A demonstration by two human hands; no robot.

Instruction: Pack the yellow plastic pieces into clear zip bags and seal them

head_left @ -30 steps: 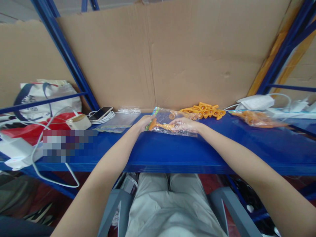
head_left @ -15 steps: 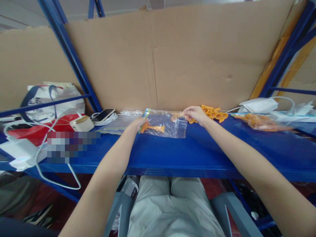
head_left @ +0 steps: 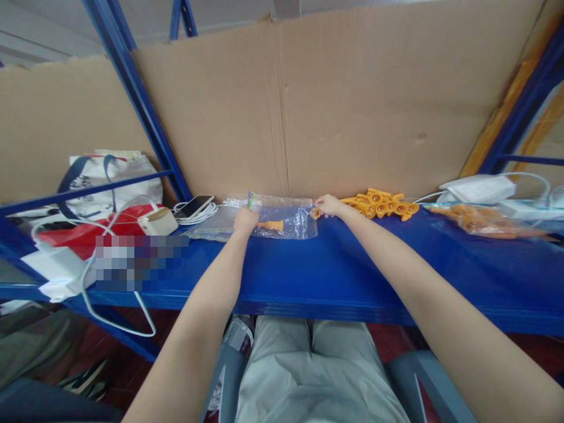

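A clear plastic bag (head_left: 294, 229) lies on the blue shelf, with an orange plastic piece (head_left: 272, 225) inside it. My left hand (head_left: 247, 220) is closed on the bag's left part, below a strip of coloured print; its fingertips are hidden. At the bag's right end, my right hand (head_left: 329, 205) pinches an orange piece with a round, flared end (head_left: 315, 214). Whether that flared end is inside the bag or just beside it, I cannot tell. Just right of this hand is a pile of similar orange horn-shaped pieces (head_left: 382, 204).
Flat clear bags (head_left: 211, 228) lie left of my left hand. Beyond are a phone (head_left: 194, 207), a coiled white cable, a white charger (head_left: 157, 221) and a tote bag (head_left: 132, 182). A filled bag of orange pieces (head_left: 484, 221) and a white mask (head_left: 478, 189) lie right. Cardboard (head_left: 352, 106) stands behind.
Both hands and the clear bag have shifted left along the shelf. The flared end in my right hand, earlier overlapping the bag, now shows at its right edge. The view has turned slightly left.
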